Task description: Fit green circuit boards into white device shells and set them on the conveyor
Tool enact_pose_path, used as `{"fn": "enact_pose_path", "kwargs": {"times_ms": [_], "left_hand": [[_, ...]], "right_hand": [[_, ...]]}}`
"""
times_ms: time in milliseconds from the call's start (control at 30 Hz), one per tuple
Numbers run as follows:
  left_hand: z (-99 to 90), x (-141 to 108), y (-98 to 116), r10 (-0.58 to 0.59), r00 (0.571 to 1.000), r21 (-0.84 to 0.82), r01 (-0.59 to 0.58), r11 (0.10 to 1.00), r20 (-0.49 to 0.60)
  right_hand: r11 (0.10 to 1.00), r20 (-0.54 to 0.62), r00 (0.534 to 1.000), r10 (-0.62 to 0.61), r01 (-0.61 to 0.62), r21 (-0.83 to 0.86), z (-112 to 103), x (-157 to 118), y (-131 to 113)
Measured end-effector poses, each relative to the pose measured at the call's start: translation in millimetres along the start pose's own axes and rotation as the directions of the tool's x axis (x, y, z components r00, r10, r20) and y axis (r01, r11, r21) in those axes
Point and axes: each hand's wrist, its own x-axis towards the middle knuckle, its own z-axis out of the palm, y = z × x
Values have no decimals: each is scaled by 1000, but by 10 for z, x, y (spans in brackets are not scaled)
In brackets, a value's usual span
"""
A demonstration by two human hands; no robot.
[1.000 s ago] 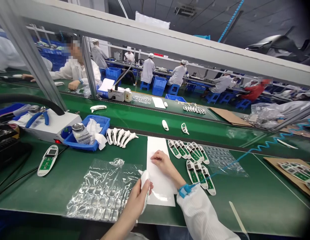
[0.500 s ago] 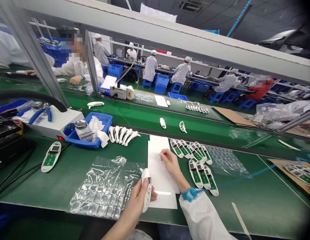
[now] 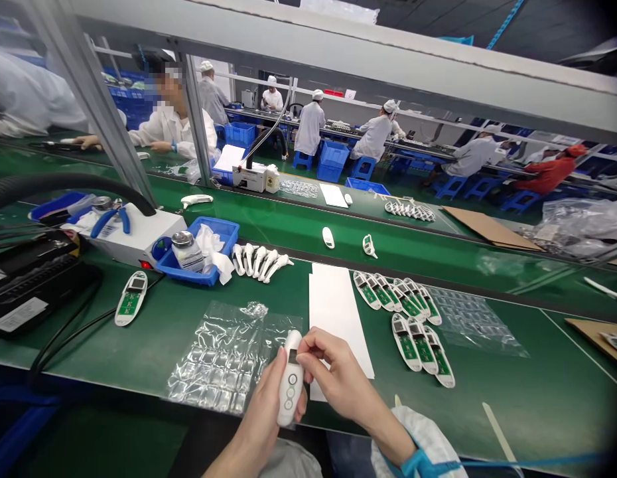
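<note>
My left hand (image 3: 261, 401) is closed around a white handheld device (image 3: 289, 401) with a small dark screen and round buttons facing up. The device is held upright over the table's front edge. At its screen end, my right hand (image 3: 337, 373) has thumb and forefinger pinched together against the screen's edge; whatever may be between the fingertips is hidden. White paper sheets (image 3: 333, 299) lie behind my right hand. Left of the device lies a clear plastic sheet of small film pieces (image 3: 213, 372).
Open device halves with green circuit boards (image 3: 422, 345) lie in rows at right, another half (image 3: 131, 299) at left. Several white casings (image 3: 259, 261) stand beside a blue tray (image 3: 189, 273) holding a metal-topped bottle and tissues. Blue-handled pliers (image 3: 111, 219) rest on a white box. Co-workers sit beyond.
My right hand has come from over the paper down and toward me to the device's screen. The device has turned its button face more toward me. The view has shifted slightly left.
</note>
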Motion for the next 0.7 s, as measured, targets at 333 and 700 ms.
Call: {"fn": "enact_pose_path", "kwargs": {"times_ms": [333, 700], "left_hand": [[-24, -12, 7, 5, 1000, 34, -6, 999, 18], [-8, -23, 32, -17, 1000, 47, 16, 999, 15]], "right_hand": [[1000, 27, 1000, 8, -8, 1, 8, 24, -4], [1000, 57, 998, 11, -11, -2, -17, 13, 26]]}}
